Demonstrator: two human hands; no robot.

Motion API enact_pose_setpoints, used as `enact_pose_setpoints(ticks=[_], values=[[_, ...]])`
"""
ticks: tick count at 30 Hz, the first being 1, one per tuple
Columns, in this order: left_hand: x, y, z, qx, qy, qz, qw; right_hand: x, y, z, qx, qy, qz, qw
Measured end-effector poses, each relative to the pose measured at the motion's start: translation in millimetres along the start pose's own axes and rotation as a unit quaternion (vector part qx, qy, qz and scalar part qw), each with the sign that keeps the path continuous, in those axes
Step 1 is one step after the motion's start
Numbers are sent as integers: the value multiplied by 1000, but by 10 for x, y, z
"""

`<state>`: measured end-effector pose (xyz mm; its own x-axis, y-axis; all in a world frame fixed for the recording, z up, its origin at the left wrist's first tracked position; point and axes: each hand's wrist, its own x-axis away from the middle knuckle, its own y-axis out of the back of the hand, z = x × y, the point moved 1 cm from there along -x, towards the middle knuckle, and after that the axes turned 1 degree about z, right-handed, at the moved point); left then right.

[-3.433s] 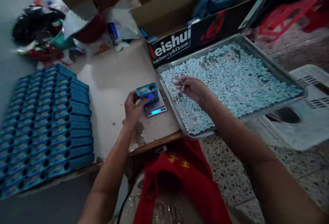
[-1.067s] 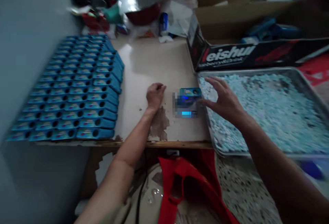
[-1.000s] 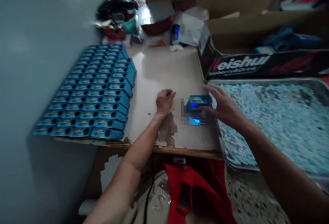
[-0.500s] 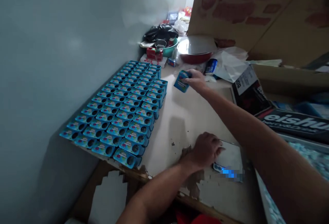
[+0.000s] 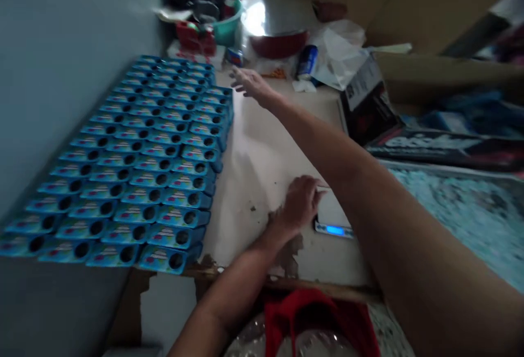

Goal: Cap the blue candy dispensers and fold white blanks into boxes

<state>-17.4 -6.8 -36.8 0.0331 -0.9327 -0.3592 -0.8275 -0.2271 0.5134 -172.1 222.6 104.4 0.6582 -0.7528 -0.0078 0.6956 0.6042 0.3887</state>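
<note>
Rows of small blue printed boxes (image 5: 139,149), each with a round dark hole in its top, stand close together on the left of the table. My right hand (image 5: 250,85) is stretched out just beyond their far right edge, fingers apart and holding nothing. My left hand (image 5: 302,204) rests on the table with curled fingers, at the left edge of a small flat scale (image 5: 333,212) with a lit blue display. Blur hides whether anything is pinched in those fingers. My right forearm covers part of the scale.
Behind are a green basin (image 5: 229,25), a red round pan (image 5: 274,43), a blue can (image 5: 307,62) and clear plastic. An open carton (image 5: 429,73) and a tray of pale blue pieces (image 5: 462,198) stand right. A wall (image 5: 61,29) borders the left; something red (image 5: 319,308) lies below the table edge.
My right hand has moved left toward the rows and let go of the blue box it held. My left hand stays by the scale. The view has shifted downward and right.
</note>
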Motion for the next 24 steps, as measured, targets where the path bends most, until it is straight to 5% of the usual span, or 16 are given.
enact_pose_setpoints(ticks=[3,7,10,13,17,24], values=[[-91,25,50,41,10,-51,998,731,555,8,51,29,17,998],[-189,26,141,88,49,-136,986,2285,1120,-138,272,94,-15,958],[-217,34,150,97,68,-152,981,3448,1151,-403,403,91,-2,910],[-228,40,127,86,52,-141,985,4184,925,-665,497,67,31,864],[-235,53,112,61,41,-126,989,4442,636,-847,533,63,23,844],[-253,40,143,45,41,-117,991,4332,552,-1001,551,78,14,831]])
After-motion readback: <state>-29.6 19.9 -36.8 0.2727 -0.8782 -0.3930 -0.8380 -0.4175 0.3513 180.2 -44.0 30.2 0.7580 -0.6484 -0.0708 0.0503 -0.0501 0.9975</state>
